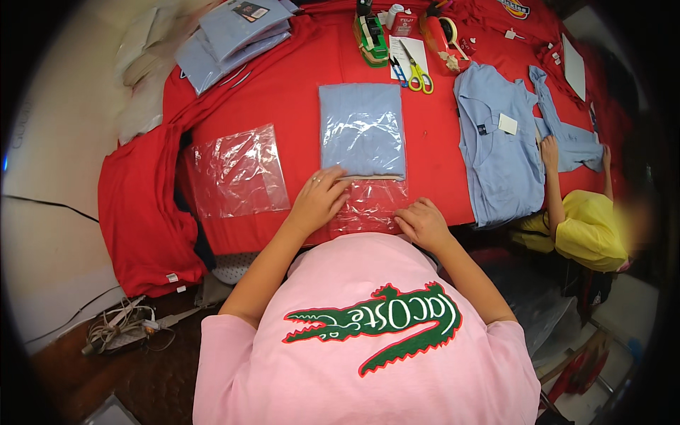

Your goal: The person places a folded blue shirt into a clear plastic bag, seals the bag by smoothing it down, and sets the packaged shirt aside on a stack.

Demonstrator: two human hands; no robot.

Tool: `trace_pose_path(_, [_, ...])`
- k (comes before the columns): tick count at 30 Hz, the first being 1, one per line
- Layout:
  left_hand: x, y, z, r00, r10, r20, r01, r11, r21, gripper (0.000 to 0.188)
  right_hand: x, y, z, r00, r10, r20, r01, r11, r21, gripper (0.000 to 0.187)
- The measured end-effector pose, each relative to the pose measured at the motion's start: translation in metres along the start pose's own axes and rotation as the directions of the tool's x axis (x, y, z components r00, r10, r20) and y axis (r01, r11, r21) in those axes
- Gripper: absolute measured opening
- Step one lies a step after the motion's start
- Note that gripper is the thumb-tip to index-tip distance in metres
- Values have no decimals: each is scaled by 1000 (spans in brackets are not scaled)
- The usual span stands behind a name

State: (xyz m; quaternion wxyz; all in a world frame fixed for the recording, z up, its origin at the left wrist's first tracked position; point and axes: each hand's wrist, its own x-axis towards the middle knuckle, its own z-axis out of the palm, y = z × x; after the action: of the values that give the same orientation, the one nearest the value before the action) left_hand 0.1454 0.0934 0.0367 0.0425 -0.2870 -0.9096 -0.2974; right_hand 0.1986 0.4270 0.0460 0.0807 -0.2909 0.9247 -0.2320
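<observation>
Red cloth [432,152] covers the table before us, and near its front edge, straight ahead of our chest, lies a folded blue garment [361,124] inside a clear bag [372,198]. The bag's slack, wrinkled end reaches from the garment's near edge toward our pink shirt [283,375].

We rest our left hand [320,201] at the garment's near left corner, its fingers stretched forward and lying close together on the plastic; we cannot tell whether they pinch it. Our right hand [423,222] sits at the right side of the slack end with its fingers bent, and we cannot tell whether thumb and fingertips grip the film there.

To our left we have a second clear bag [244,170] lying flat, and beyond it a pile of bagged blue garments [241,39]. Past the folded garment we see yellow-handled scissors [418,78] beside blue snips [398,72], with a green tape dispenser [371,44] just to their left. On our right a blue top [492,152] lies spread out, and next to it a co-worker in yellow [591,230] has both hands on another blue garment [575,145].
</observation>
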Motion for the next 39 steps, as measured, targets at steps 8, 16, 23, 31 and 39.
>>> trace_pose_path(8, [78, -38, 21, 963, 238, 125, -240, 971, 7, 18, 32, -38, 27, 968, -34, -249, 58, 994, 93, 27])
trace_pose_path(16, [108, -23, -3, 984, -8, 176, 67, 941, -330, 16, 74, -37, 61, 941, -47, -336, 52, 999, 7, 47])
trace_pose_path(23, [110, -1, -18, 987, -12, 162, 80, 904, -420, 14, 139, -34, 77, 677, 292, -675, -229, 956, 184, 52])
trace_pose_path(31, [126, -41, 6, 986, -156, 54, 164, 954, -252, 37, 161, -14, 59, 553, 548, -628, -249, 828, 502, 31])
trace_pose_path(39, [128, -43, 8, 988, -107, 113, 131, 962, -241, 41, 176, -12, 62, 446, 599, -665, -301, 800, 519, 15])
